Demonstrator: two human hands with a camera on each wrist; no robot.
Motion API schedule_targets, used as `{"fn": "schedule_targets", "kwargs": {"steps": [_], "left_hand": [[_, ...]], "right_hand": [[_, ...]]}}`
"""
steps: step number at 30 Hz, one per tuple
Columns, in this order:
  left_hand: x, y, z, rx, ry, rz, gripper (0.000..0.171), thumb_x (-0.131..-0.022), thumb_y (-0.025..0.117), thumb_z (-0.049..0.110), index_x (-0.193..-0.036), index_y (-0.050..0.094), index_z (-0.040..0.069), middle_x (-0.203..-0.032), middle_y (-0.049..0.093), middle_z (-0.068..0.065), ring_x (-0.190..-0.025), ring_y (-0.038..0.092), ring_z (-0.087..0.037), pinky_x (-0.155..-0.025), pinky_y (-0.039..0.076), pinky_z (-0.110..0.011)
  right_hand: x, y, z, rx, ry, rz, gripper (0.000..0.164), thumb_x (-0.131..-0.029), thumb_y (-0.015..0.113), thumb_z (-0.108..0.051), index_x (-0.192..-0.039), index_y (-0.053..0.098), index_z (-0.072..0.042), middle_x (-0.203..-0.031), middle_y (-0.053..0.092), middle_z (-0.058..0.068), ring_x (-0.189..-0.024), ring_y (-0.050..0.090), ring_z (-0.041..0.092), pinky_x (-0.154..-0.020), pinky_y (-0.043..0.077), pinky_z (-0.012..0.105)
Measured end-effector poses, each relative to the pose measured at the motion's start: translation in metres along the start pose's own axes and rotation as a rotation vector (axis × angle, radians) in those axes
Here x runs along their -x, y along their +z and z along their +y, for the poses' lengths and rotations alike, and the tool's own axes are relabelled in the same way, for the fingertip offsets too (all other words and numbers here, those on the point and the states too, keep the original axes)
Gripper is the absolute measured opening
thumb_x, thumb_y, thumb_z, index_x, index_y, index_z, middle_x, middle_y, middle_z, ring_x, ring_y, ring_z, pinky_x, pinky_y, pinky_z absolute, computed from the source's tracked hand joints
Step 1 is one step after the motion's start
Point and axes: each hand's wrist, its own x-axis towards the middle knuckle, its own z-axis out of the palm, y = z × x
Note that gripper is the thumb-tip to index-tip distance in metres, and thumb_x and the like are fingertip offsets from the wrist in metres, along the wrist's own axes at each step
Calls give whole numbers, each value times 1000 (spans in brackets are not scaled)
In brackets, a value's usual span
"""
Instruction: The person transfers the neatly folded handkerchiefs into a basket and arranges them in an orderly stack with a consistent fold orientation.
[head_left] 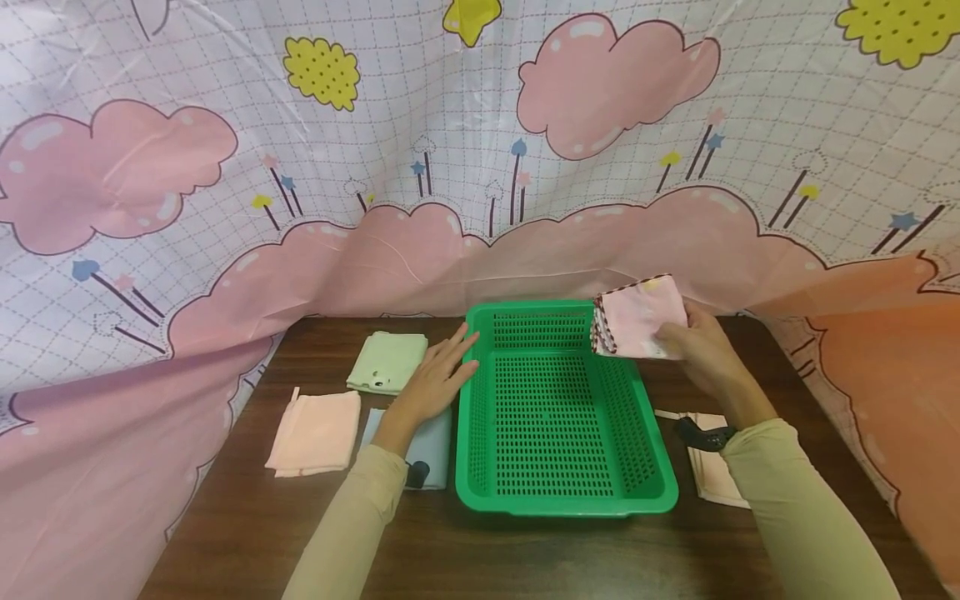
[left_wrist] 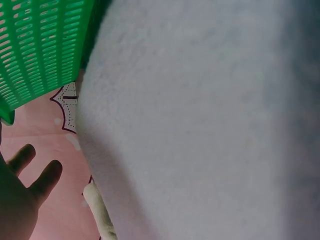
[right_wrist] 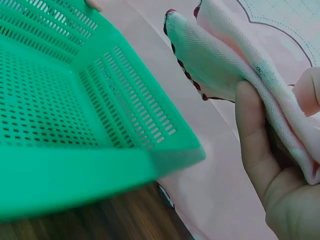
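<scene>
A folded pink towel [head_left: 643, 317] with a dark stitched edge is pinched between the thumb and fingers of my right hand [head_left: 705, 350]. It hangs over the far right corner of a green plastic basket [head_left: 566, 506]. The right wrist view shows the towel [right_wrist: 220, 65] folded in layers between thumb and fingers. My left hand [head_left: 433, 379], fingers extended, lies by the basket's left rim; whether it touches the rim I cannot tell. Under the left wrist is a folded blue-grey towel [head_left: 433, 442], partly hidden. It seems to fill most of the left wrist view, blurred.
Left of the basket lie a folded pale green towel [head_left: 386, 360] and a folded peach towel [head_left: 317, 432]. A cream towel [head_left: 716, 475] sits to the right, partly under my right forearm. Behind the dark wooden table [head_left: 525, 558] hangs a patterned pink and white cloth [head_left: 420, 133].
</scene>
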Motion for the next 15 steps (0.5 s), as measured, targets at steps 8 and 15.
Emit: {"fn": "schedule_targets", "kwargs": {"steps": [8, 15], "left_hand": [[0, 1, 0, 5, -13, -2, 65, -104, 26, 69, -162, 22, 42, -173, 10, 15, -158, 18, -29, -120, 25, -69], [0, 1, 0, 13, -12, -2, 65, -104, 26, 69, -162, 23, 40, -173, 11, 14, -158, 19, -31, -119, 25, -70]], "right_hand": [[-8, 14, -3, -6, 33, -16, 55, -99, 48, 6, -149, 23, 5, -117, 55, 1, -95, 64, 6, -79, 58, 20], [-12, 25, -1, -39, 64, -27, 53, -100, 47, 5, -147, 24, 2, -116, 55, 2, -93, 65, 6, -78, 59, 21]]}}
